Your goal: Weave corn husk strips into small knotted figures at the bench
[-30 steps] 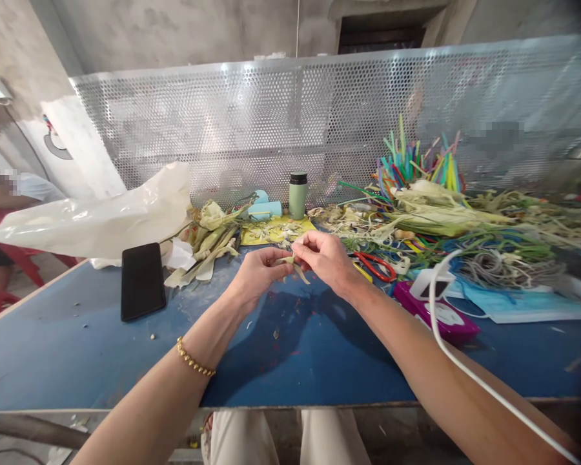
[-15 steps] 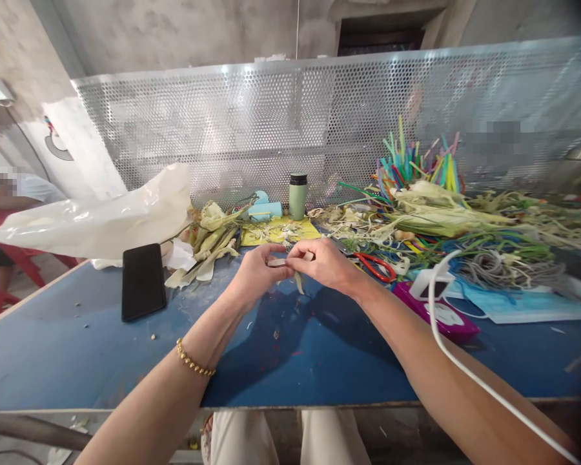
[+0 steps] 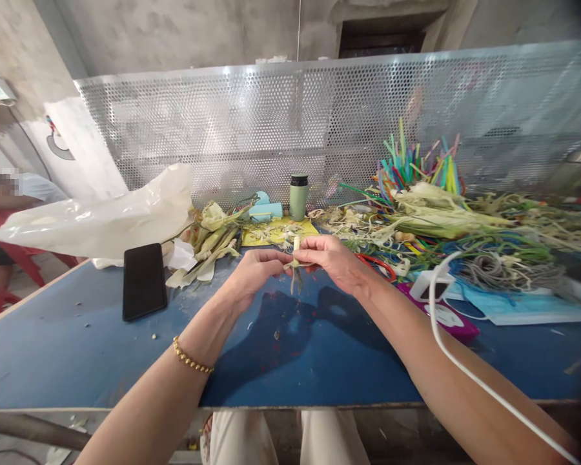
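Over the middle of the table, a small folded piece of corn husk is held between both hands. Its pale end sticks up and narrow tails hang down. My left hand pinches it from the left, thumb and fingertips together. From the right, my right hand grips the same piece with thumb and forefinger. Red-handled scissors lie just behind my right wrist, partly hidden. Beyond the hands, husk scraps cover a yellow sheet.
A black phone and a heap of dried husks lie left. A green tumbler stands at the back. Right are corn husks, colourful pipe cleaners, a purple box and a white cable crossing my right forearm.
The husk piece has turned, so its pale end now points up and its tails hang lower between my hands. My left hand has shifted slightly, its fingers reaching to the husk's side.
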Available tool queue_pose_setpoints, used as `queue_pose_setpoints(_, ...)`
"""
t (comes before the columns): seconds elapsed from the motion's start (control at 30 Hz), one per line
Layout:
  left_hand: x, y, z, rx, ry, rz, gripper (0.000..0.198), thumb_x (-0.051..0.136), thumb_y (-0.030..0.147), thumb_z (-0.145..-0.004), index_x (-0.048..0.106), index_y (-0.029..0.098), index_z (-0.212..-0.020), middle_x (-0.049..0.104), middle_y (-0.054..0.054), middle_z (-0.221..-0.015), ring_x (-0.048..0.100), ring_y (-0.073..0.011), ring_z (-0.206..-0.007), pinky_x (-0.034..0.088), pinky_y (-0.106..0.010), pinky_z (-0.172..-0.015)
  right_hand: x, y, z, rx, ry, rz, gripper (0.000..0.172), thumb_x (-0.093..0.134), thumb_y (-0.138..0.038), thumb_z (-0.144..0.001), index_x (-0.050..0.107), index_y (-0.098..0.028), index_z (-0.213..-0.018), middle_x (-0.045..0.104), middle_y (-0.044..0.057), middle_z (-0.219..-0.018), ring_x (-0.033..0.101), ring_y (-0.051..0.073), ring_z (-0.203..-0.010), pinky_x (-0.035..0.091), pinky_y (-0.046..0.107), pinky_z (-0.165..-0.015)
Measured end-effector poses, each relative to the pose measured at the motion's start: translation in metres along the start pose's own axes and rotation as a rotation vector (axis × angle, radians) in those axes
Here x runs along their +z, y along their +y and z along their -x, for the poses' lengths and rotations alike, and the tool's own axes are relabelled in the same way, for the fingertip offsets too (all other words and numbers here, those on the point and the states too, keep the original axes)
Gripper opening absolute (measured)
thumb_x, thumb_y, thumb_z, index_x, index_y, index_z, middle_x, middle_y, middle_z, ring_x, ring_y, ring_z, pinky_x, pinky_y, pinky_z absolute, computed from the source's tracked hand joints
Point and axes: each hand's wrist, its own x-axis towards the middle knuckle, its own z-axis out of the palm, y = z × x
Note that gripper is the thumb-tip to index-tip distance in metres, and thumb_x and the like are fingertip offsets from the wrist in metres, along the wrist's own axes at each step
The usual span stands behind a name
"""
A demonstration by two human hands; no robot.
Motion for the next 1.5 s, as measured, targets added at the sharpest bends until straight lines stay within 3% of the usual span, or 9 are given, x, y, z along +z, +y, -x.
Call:
queue_pose_setpoints(0.07,0.000,0.000,0.001,0.023,-0.015,-0.024,0.013,0.064,0.022,-0.068,0.074,0.015,-0.072,0.066,-0.002,-0.061,0.048,-0.0124,-0.060,0.037,-0.027,-0.063,0.001,0.000,0.000,-0.042,0.010,0.036,0.029,0.073,-0.037,-0.070,0.055,-0.015,-0.064,0.050,-0.004,-0.061,0.044,0.009,-0.056,0.036,0.025,-0.056)
queue_pose_setpoints(0.2,0.004,-0.003,0.002,0.073,-0.039,-0.015,0.024,0.074,0.038,-0.069,0.071,0.014,-0.068,0.061,-0.001,-0.063,0.047,-0.0111,-0.062,0.035,-0.026,-0.062,0.004,0.002,0.001,-0.100,-0.015,0.094,0.024,0.066,-0.033,-0.077,0.052,-0.017,-0.066,0.046,-0.005,-0.060,0.043,0.009,-0.057,0.037,0.024,-0.055)
queue_pose_setpoints(0.3,0.007,-0.007,0.001,0.064,-0.026,0.015,0.027,0.079,0.038,-0.064,0.072,0.014,-0.074,0.061,0.000,-0.064,0.047,-0.0101,-0.061,0.033,-0.024,-0.059,0.007,0.003,0.002,-0.127,0.028,0.143,0.022,0.063,-0.030,-0.078,0.050,-0.018,-0.065,0.046,-0.005,-0.060,0.044,0.010,-0.056,0.038,0.024,-0.054)
queue_pose_setpoints(0.53,0.010,-0.012,-0.002,0.063,-0.011,0.029,0.021,0.076,0.033,-0.067,0.069,0.014,-0.071,0.066,-0.002,-0.061,0.052,-0.0120,-0.059,0.037,-0.025,-0.059,0.011,0.006,0.002,-0.223,0.058,0.252,0.017,0.058,-0.024,-0.080,0.051,-0.018,-0.066,0.048,-0.004,-0.062,0.043,0.010,-0.057,0.035,0.025,-0.055)
queue_pose_setpoints(0.7,0.013,-0.016,-0.002,0.077,0.034,0.056,0.022,0.078,0.032,-0.067,0.067,0.013,-0.066,0.066,-0.003,-0.060,0.053,-0.0118,-0.057,0.037,-0.025,-0.056,0.013,0.010,0.000,-0.216,0.110,0.243,0.021,0.057,-0.023,-0.078,0.045,-0.019,-0.062,0.043,-0.005,-0.060,0.038,0.010,-0.056,0.032,0.026,-0.056)
queue_pose_setpoints(1.03,0.016,-0.013,0.003,0.061,0.004,0.080,0.020,0.078,0.028,-0.068,0.064,0.014,-0.065,0.065,-0.002,-0.059,0.055,-0.0114,-0.058,0.040,-0.025,-0.059,0.013,0.012,0.000,-0.199,0.140,0.244,0.021,0.057,-0.023,-0.079,0.044,-0.020,-0.063,0.045,-0.004,-0.059,0.041,0.011,-0.056,0.032,0.026,-0.054)
queue_pose_setpoints(1.37,0.014,-0.010,0.003,0.025,-0.048,0.177,0.036,0.062,0.047,-0.083,0.067,0.013,-0.071,0.068,-0.006,-0.063,0.056,-0.0133,-0.058,0.041,-0.027,-0.062,0.012,0.011,-0.002,-0.213,0.157,0.229,0.024,0.058,-0.027,-0.081,0.042,-0.020,-0.064,0.044,-0.005,-0.057,0.041,0.011,-0.055,0.034,0.026,-0.054)
queue_pose_setpoints(1.5,0.015,-0.011,0.003,0.047,-0.042,0.157,0.030,0.071,0.042,-0.076,0.068,0.013,-0.071,0.067,-0.005,-0.063,0.056,-0.0125,-0.058,0.041,-0.026,-0.062,0.014,0.009,-0.001,-0.231,0.153,0.275,0.021,0.057,-0.025,-0.080,0.043,-0.020,-0.064,0.045,-0.004,-0.060,0.041,0.011,-0.058,0.034,0.026,-0.056)
